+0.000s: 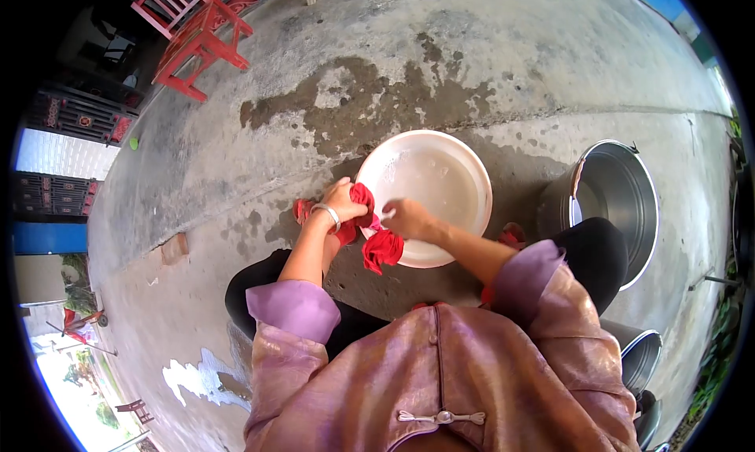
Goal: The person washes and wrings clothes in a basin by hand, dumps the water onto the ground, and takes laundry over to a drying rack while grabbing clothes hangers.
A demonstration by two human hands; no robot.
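My left hand [344,202], with a pale bracelet at the wrist, is closed round a bunched red cloth [362,196] over the left rim of a white basin [483,169]. More red cloth [383,251] hangs below, over the basin's near-left edge, and a small pink bit of fabric shows between my hands. Just right of it, my right hand [409,219] has its fingers curled in and slightly blurred; what they hold, if anything, is hidden. Cloudy water lies in the basin.
A large metal bucket [646,208] stands to the right, a smaller metal pail [643,358] nearer me. Beyond the basin is a wet patch [354,98] on the concrete. A red wooden chair [203,47] stands far left; a brown block [174,249] lies on the left.
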